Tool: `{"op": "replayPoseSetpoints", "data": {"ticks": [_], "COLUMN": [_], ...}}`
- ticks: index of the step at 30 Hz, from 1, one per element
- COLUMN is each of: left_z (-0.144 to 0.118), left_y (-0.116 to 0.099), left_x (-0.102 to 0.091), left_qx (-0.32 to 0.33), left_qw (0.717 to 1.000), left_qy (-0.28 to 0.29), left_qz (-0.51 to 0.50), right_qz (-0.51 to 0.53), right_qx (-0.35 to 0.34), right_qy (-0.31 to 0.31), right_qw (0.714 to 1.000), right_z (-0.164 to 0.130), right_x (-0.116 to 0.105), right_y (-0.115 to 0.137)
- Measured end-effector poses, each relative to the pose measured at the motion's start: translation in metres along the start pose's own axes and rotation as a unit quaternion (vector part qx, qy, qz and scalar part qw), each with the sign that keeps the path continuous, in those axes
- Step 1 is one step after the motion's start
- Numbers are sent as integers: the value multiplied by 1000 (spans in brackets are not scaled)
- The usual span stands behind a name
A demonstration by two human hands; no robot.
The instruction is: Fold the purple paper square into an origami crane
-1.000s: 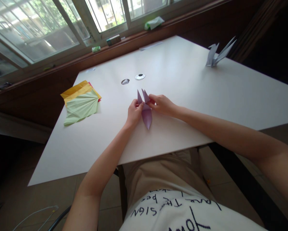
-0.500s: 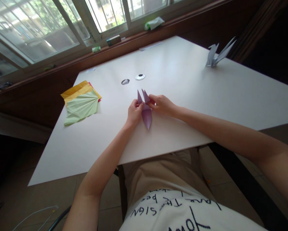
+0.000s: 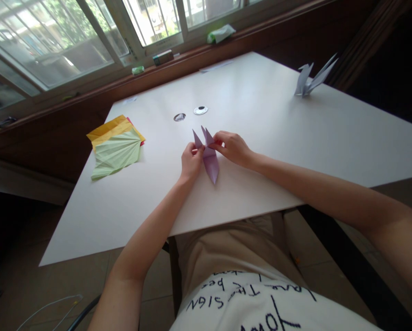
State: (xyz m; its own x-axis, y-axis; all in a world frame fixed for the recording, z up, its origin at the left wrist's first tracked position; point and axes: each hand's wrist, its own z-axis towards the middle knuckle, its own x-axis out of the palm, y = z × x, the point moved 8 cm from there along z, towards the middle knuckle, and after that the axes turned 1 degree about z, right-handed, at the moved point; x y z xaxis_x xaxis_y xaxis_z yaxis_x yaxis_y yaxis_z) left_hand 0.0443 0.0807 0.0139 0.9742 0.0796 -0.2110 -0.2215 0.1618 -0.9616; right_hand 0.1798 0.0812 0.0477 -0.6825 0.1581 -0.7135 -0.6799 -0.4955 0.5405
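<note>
A folded purple paper piece (image 3: 211,165) with two pointed tips at its far end and one point towards me lies on the white table (image 3: 268,138). My left hand (image 3: 191,162) pinches its left side near the left tip. My right hand (image 3: 232,148) pinches its right side by the right tip. Both hands rest on the tabletop around the paper.
A stack of green, yellow and red paper sheets (image 3: 115,146) lies at the table's left. A finished pale paper crane (image 3: 311,78) stands at the far right. Two small round discs (image 3: 200,110) sit beyond my hands. Small items line the window sill (image 3: 164,57).
The two upper tips of the purple paper have tilted slightly to the left and spread a little. My fingers shifted slightly with them.
</note>
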Motion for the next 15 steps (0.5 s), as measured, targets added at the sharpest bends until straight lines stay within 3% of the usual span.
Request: {"op": "replayPoseSetpoints", "data": {"ticks": [9, 15], "left_z": [-4, 0], "left_y": [3, 7], "left_x": [-5, -10], "left_qx": [-60, -42], "left_qw": [995, 994], "left_qy": [-43, -62], "left_qz": [-68, -78], "right_qz": [22, 15], "right_qx": [-8, -17], "right_qy": [-5, -6], "right_qw": [1000, 1000], "right_z": [-1, -1], "right_x": [-2, -2], "right_y": [3, 4]}}
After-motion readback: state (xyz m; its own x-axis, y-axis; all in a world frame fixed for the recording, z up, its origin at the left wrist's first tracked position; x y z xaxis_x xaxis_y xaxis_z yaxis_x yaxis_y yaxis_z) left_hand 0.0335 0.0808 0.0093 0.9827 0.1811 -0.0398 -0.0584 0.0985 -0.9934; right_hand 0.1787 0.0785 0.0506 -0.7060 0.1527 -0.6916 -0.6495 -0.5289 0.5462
